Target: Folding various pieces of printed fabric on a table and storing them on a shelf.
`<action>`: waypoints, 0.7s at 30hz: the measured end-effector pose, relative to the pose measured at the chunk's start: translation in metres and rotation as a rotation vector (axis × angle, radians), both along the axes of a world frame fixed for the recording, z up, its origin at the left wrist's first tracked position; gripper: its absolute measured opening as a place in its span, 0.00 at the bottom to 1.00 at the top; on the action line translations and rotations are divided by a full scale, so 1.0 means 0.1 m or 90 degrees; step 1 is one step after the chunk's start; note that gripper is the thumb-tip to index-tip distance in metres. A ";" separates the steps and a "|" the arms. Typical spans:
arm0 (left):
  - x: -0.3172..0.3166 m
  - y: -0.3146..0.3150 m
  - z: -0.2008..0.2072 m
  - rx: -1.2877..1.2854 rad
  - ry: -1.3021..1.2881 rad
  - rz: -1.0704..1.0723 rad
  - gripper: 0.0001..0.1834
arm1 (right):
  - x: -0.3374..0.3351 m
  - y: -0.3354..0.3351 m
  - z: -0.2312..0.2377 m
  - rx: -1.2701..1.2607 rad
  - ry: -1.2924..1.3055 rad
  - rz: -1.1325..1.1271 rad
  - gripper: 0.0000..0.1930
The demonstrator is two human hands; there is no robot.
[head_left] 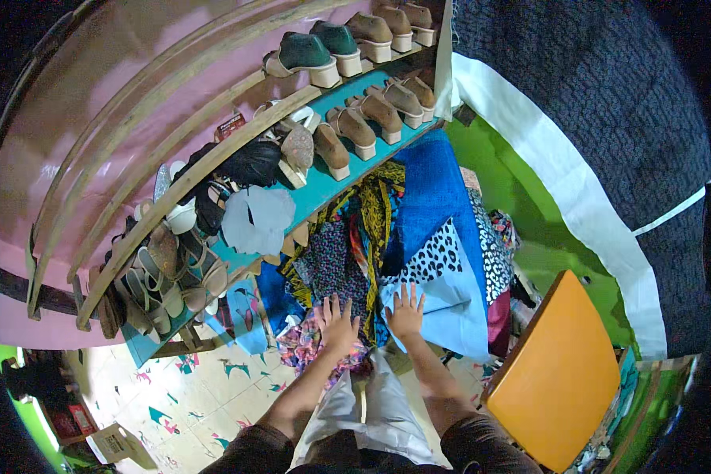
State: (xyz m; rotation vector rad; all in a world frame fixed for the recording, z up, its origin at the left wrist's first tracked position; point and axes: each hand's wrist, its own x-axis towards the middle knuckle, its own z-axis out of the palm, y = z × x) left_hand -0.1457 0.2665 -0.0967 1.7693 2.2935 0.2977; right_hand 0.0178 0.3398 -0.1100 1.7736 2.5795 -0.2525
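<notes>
Both my hands reach forward with fingers spread and nothing in them. My left hand (338, 325) is over a pink floral cloth (304, 347), just below a dark patterned cloth (332, 265). Close to it on the right, my right hand (405, 316) is over a light blue cloth (450, 312); whether the palms touch the fabric I cannot tell. A black-and-white leopard-print cloth (434, 254) adjoins the light blue piece. Behind lies a larger deep blue cloth (430, 174), and yellow-and-black fabric (389, 189) hangs between the heaps.
A teal shelf (363, 91) ahead carries shoe lasts (381, 114) and several shoes (162, 288), with a pale grey cut piece (258, 221) at its edge. An orange chair back (561, 379) stands at right. Coloured scraps (159, 415) litter the tiled floor.
</notes>
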 end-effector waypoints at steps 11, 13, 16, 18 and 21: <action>-0.13 0.51 -0.82 -0.038 -0.028 -0.004 0.29 | -0.57 0.34 -0.75 0.092 -0.091 -0.067 0.36; -0.15 0.56 -1.04 -0.033 -0.045 0.014 0.28 | -0.68 0.49 -0.91 0.053 -0.072 -0.107 0.30; -0.19 0.45 -1.25 -0.018 -0.054 0.019 0.27 | -0.67 0.60 -1.09 0.084 -0.089 -0.054 0.16; -0.17 0.32 -1.30 -0.040 -0.074 0.021 0.27 | -0.52 0.58 -1.19 0.240 0.023 -0.020 0.13; -0.19 0.11 -1.18 -0.079 -0.084 0.031 0.27 | -0.34 0.45 -1.05 0.188 0.133 -0.096 0.15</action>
